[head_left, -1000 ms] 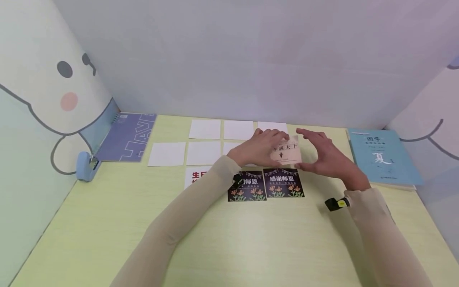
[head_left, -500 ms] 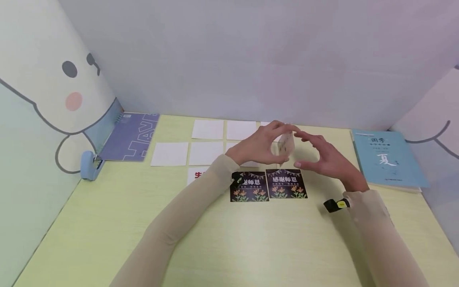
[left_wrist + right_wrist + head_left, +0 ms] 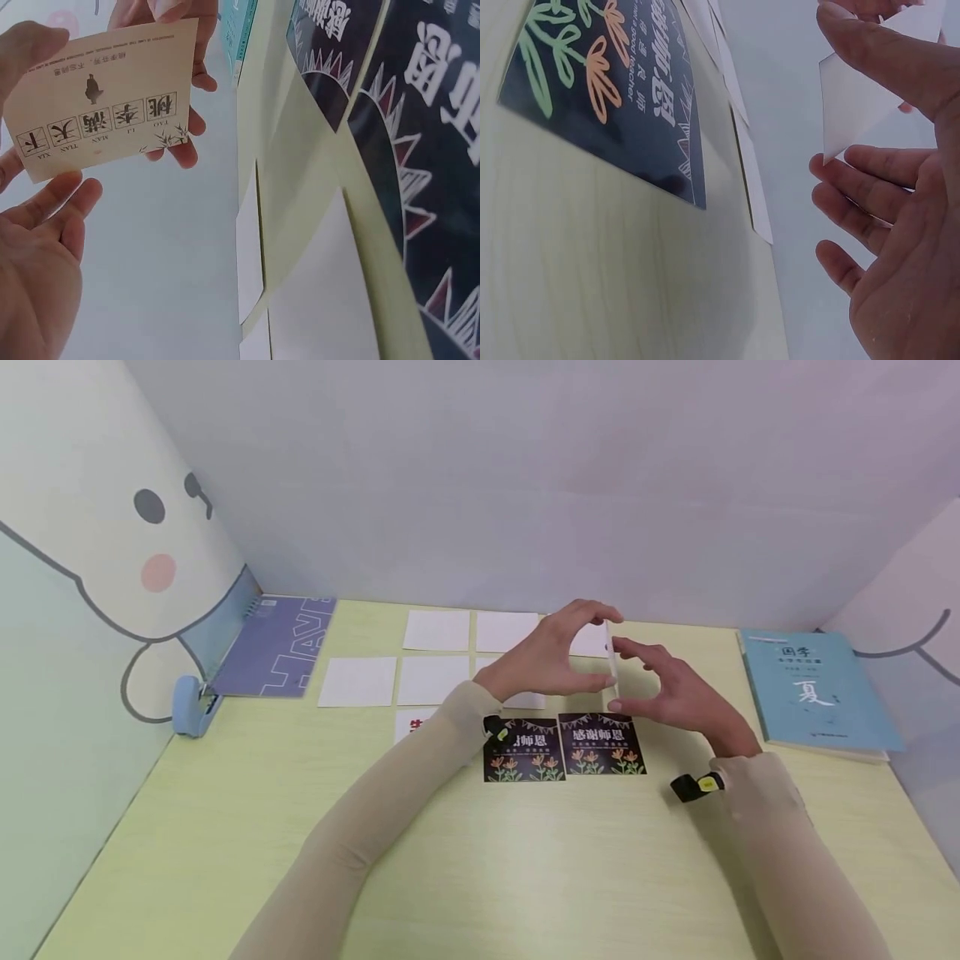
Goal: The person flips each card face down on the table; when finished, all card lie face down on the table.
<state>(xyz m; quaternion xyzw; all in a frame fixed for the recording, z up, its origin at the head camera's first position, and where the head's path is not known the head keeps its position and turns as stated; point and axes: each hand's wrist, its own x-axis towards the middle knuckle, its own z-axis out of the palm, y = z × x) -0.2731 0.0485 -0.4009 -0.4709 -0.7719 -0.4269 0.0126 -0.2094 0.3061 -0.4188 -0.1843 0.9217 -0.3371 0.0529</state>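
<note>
A cream card (image 3: pixel 94 90) with printed Chinese characters and a small dark figure stands nearly edge-on in the head view. My left hand (image 3: pixel 543 656) grips it by opposite edges, between thumb and fingers. From the other side, my right hand (image 3: pixel 675 693) holds the same card, with a fingertip right at the lower corner in the right wrist view. The card's plain white back (image 3: pixel 851 105) faces that camera. Below the hands lie two dark flower-printed cards, one on the left (image 3: pixel 523 764) and one on the right (image 3: pixel 603 747). My left sleeve partly covers a red-lettered white card (image 3: pixel 411 724).
Blank white cards lie in rows behind, including a back-left card (image 3: pixel 437 631) and a front-left card (image 3: pixel 356 682). At the left is a purple spiral notebook (image 3: pixel 273 647) beside a light-blue rounded object (image 3: pixel 191 706). A blue book (image 3: pixel 813 689) lies right. A pale wall (image 3: pixel 525 485) bounds the table.
The cream card has turned from showing its printed face to edge-on in the head view. My left hand has turned with it, and my right fingers have closed in on its edges.
</note>
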